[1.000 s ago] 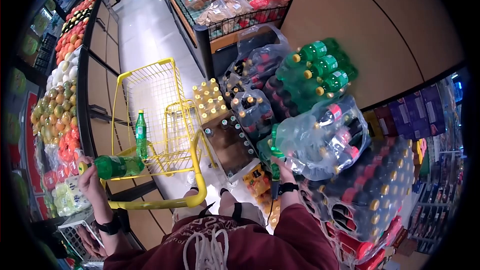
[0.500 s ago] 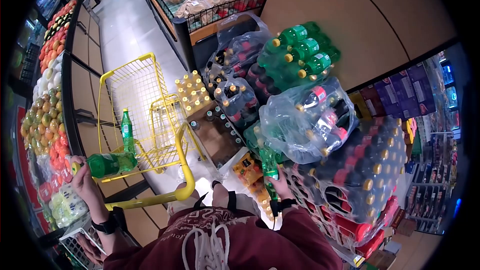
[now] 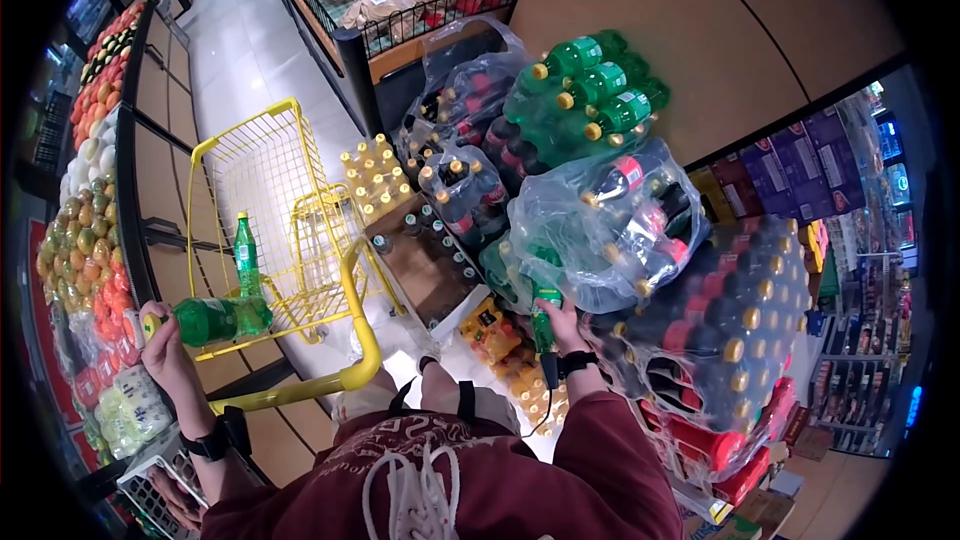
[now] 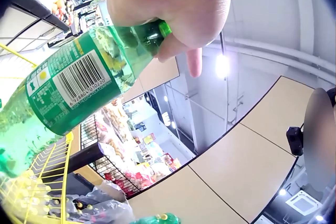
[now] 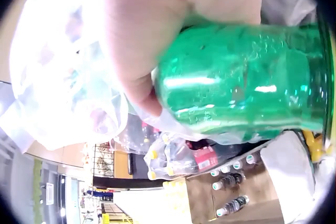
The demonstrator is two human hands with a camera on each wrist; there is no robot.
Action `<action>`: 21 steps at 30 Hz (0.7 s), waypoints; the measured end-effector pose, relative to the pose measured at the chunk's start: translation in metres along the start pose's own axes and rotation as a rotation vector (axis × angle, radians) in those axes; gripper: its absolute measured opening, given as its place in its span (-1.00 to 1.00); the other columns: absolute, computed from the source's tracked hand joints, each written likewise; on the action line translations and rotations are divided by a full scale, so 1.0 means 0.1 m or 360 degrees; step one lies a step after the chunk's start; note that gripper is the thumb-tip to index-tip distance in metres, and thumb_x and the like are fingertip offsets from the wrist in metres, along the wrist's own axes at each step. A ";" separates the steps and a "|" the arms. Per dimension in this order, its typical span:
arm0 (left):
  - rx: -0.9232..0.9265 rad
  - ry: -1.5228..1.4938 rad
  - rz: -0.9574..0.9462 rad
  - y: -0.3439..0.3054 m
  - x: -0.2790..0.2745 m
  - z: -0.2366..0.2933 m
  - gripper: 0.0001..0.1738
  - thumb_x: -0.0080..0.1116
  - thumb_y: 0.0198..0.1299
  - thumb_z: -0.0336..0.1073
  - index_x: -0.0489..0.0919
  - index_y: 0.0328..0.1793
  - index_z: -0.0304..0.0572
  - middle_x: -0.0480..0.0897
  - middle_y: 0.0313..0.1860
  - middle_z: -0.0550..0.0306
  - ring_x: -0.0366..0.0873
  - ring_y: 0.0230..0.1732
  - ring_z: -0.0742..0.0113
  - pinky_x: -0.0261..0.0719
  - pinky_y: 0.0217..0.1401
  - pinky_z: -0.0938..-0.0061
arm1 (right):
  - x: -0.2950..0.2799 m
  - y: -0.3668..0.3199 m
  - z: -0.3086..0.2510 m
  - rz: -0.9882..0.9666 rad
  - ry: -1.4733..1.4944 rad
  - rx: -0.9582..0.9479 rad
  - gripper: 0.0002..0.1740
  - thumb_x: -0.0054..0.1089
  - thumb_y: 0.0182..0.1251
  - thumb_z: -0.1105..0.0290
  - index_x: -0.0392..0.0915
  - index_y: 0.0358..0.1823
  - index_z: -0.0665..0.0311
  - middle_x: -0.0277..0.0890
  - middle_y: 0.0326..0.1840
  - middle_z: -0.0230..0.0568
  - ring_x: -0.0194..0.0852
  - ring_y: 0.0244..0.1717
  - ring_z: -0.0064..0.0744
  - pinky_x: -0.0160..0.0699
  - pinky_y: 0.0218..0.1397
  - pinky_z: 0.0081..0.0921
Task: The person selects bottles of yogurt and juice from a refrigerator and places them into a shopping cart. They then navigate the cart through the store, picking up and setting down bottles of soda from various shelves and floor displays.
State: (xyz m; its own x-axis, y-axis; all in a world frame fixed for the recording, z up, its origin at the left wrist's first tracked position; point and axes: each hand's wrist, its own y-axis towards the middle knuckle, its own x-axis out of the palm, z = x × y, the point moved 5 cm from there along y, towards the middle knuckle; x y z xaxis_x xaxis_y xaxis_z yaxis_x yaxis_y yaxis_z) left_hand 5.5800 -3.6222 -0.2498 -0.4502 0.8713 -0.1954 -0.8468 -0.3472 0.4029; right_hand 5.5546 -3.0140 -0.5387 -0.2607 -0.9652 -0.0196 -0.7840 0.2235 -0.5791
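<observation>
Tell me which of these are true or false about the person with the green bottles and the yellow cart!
1. The left hand holds a green bottle lying sideways. True.
2. The yellow cart has no bottle in it. False: an upright bottle stands inside it.
3. The right hand grips a second green bottle by the drink stack. True.
4. The top pack of green bottles has red caps. False: its caps are yellow.
</observation>
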 end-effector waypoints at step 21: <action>-0.0083 -0.0003 0.0009 0.07 -0.05 -0.15 -0.84 0.03 0.07 -0.69 0.57 -0.32 -0.33 0.37 -0.07 0.10 0.33 0.04 0.29 0.30 0.12 0.50 | -0.19 0.59 -0.35 -0.0440 -0.0019 -0.0172 -0.43 -0.08 0.29 0.40 0.21 0.37 -0.03 0.34 -0.46 -0.40 0.19 -0.66 -0.62 0.12 -0.67 -0.69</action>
State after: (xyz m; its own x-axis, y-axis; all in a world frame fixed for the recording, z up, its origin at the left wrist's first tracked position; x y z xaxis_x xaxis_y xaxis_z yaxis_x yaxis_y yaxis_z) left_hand 5.5723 -3.6341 -0.2594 -0.4547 0.8698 -0.1914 -0.8578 -0.3699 0.3567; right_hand 5.4938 -2.9773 -0.5436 -0.0228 -0.9929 0.1166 -0.8798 -0.0354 -0.4740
